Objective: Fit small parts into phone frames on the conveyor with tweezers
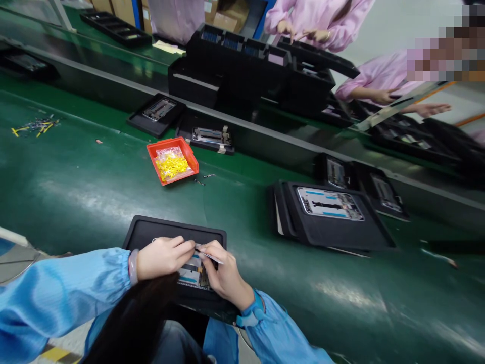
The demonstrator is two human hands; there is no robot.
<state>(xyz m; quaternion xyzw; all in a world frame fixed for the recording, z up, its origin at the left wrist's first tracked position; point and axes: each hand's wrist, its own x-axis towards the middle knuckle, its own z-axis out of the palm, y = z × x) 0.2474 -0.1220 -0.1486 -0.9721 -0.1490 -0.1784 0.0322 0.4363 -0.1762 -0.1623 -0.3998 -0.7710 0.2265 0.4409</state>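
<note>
In the head view, a black tray lies in front of me with an open phone frame on it, showing blue strips and a circuit board. My left hand rests over the frame's upper left part. Its fingers are closed and bent together at the top, but what they pinch, if anything, is hidden. My right hand is closed on a slim, pale, flat tool, held between thumb and fingers above the frame. The tool's tip meets my left fingertips. Both hands cover much of the phone frame.
An orange-red bin holds a bag of small yellow pieces. Stacked black trays with a phone frame stand to the right. Used strips lie at far left. Beyond the divider, co-workers in pink handle black trays.
</note>
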